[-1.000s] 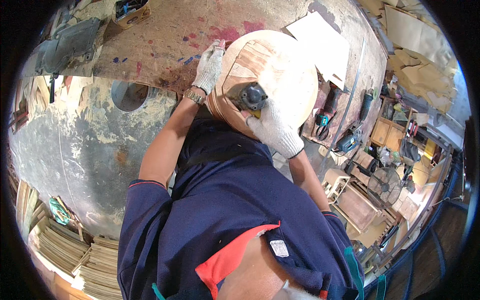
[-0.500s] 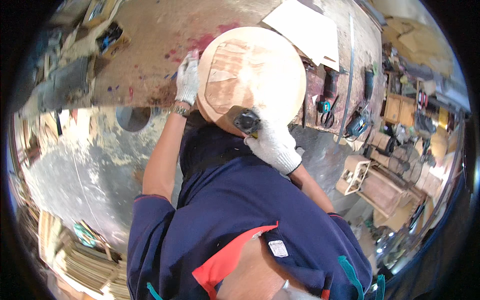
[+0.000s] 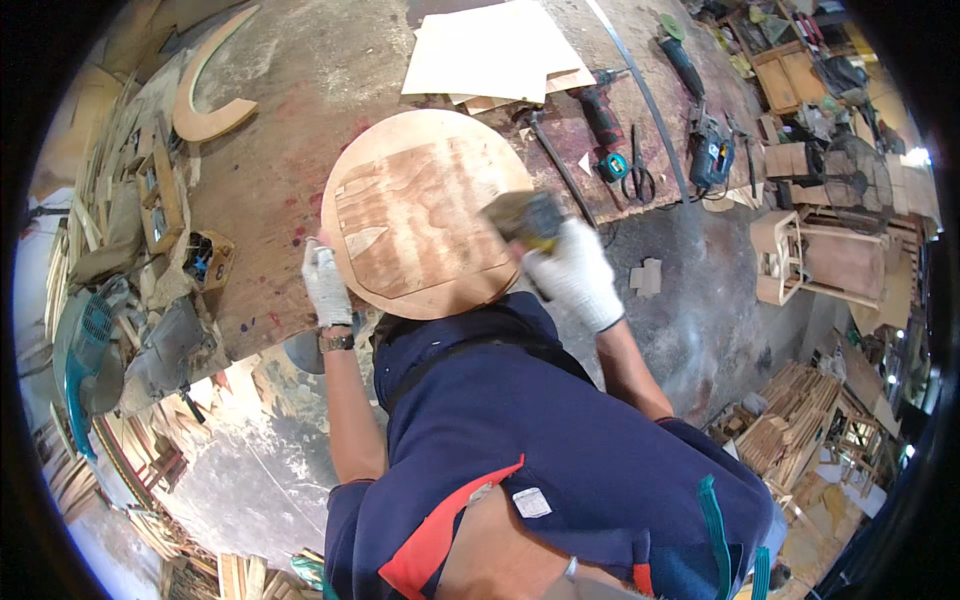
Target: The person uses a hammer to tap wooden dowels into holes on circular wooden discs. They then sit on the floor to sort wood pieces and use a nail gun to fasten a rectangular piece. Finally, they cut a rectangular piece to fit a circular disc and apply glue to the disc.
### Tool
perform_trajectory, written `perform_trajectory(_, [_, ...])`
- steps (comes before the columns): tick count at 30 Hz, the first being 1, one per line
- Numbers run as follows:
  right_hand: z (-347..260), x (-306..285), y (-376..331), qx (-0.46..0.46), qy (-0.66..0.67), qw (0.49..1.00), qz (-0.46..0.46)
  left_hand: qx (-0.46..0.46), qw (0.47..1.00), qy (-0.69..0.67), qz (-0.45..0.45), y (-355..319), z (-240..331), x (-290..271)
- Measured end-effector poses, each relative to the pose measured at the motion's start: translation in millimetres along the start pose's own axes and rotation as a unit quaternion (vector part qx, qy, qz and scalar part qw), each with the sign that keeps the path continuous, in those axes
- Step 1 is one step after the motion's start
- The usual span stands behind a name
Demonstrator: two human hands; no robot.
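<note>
A round pale wooden board [image 3: 425, 215] with a darker, patchy wood-grain area on its face lies at the near edge of the workbench, close against my waist. My left hand [image 3: 325, 285], in a white knit glove with a watch at the wrist, grips the board's left rim. In my right hand [image 3: 580, 275], also gloved, is a blocky hand tool [image 3: 528, 220] with a dark top, a brownish side and a yellow part. It is over the board's right edge; motion blur hides its exact kind and whether it touches.
White sheets [image 3: 490, 55] lie behind the board. To the right are a drill [image 3: 602, 115], a tape measure [image 3: 613, 167], scissors [image 3: 638, 180], a long metal strip [image 3: 640, 80], a jigsaw [image 3: 711, 155] and an angle grinder [image 3: 682, 68]. A curved wooden piece [image 3: 200, 110] rests far left.
My right hand has moved the tool from the board's near middle to its right edge. The view has shifted, and the darker patch on the board is more fully exposed. My left hand stays at the rim.
</note>
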State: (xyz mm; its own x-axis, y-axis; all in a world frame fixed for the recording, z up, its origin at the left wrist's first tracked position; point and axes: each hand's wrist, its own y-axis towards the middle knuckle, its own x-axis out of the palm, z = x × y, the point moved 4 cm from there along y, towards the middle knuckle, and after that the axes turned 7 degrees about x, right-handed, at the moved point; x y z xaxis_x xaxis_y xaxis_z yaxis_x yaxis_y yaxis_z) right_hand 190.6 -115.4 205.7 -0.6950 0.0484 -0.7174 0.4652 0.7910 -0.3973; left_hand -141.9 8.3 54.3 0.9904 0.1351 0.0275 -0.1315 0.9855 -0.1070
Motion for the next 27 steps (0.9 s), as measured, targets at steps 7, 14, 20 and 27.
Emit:
perform_trajectory(7, [108.6,-14.6,91.2,0.01,-0.064,0.967,0.246,0.043,0.997,0.008,0.062,-23.2,10.6,7.1])
perform_trajectory(14, [143.0,55.0,134.8,-0.008,-0.173,0.963,0.208,0.002,0.998,-0.037,0.055,-32.7,59.1,18.5])
perform_trajectory(20, [138.8,67.9,134.3,-0.027,-0.148,0.971,0.184,0.027,0.97,-0.07,0.233,-32.0,34.7,-47.6])
perform_trajectory(27, [141.8,74.4,123.0,-0.054,-0.128,0.975,0.171,0.033,0.908,-0.185,0.376,-12.8,37.8,-132.0])
